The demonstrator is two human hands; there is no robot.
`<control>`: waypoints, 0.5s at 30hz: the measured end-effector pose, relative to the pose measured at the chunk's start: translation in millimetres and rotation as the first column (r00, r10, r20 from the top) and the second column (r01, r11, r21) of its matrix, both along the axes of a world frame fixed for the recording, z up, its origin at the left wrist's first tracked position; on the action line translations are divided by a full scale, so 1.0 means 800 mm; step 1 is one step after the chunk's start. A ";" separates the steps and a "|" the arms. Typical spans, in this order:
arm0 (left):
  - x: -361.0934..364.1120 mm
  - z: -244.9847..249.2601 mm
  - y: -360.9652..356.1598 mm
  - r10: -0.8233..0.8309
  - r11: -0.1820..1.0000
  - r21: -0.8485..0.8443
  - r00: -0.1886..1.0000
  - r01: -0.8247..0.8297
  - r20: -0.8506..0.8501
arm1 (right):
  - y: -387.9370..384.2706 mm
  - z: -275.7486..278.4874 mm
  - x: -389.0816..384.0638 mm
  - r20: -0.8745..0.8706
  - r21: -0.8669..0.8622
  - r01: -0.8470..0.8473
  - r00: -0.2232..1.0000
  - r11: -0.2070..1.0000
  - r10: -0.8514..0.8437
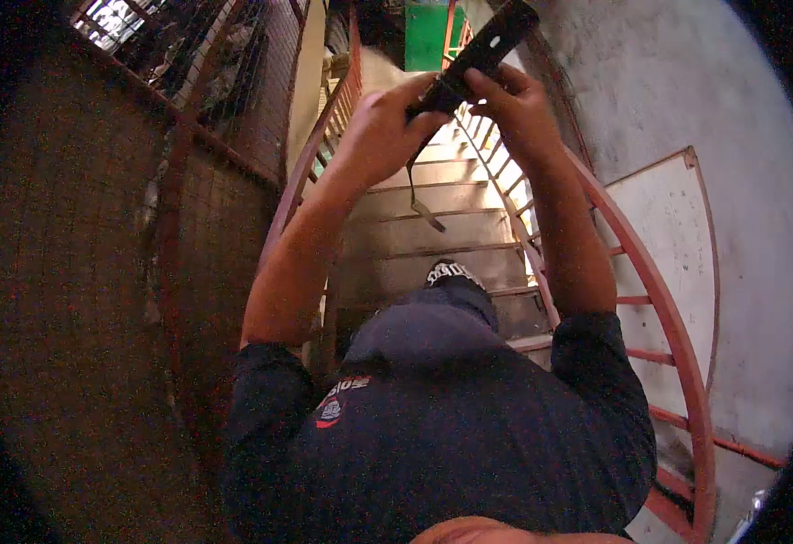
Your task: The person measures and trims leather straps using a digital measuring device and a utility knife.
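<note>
A long black object (501, 39) with a pale oval spot near its upper end is held up in front of me, slanting to the upper right. My left hand (380, 134) is closed round its lower end, thumb along the underside. Higher up, the fingers of my right hand (516, 107) grip its middle from the other side. I cannot tell what kind of thing it is. A thin strap (414, 195) with a flat, paler end dangles below my left hand. Both forearms reach up from dark short sleeves, over my dark shirt (469, 435).
Concrete stairs (432, 199) lie ahead, flanked by reddish metal railings (664, 286). Wire mesh in a metal frame (174, 181) covers the left side. At right is a grey wall (732, 109) with a white panel (664, 236). A green panel (425, 36) shows at the top.
</note>
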State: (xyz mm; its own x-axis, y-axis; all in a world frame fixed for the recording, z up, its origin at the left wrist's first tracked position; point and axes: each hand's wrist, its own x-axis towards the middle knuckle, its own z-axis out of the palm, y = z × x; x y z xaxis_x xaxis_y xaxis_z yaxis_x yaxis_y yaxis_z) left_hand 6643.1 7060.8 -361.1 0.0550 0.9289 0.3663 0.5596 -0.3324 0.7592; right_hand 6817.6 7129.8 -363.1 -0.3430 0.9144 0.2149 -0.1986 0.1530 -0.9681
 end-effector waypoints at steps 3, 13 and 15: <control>-0.018 -0.037 0.062 0.008 0.999 0.040 0.999 -0.010 0.040 | 0.065 -0.029 -0.017 0.100 0.180 -0.024 0.995 0.983 0.006; -0.041 -0.221 0.267 -0.096 0.995 0.011 0.990 0.095 0.107 | 0.243 -0.199 -0.029 0.216 0.318 0.023 0.972 0.948 -0.096; -0.033 -0.225 0.283 -0.066 0.995 -0.073 0.995 0.072 0.079 | 0.277 -0.234 -0.027 0.198 0.185 0.054 0.976 0.981 -0.091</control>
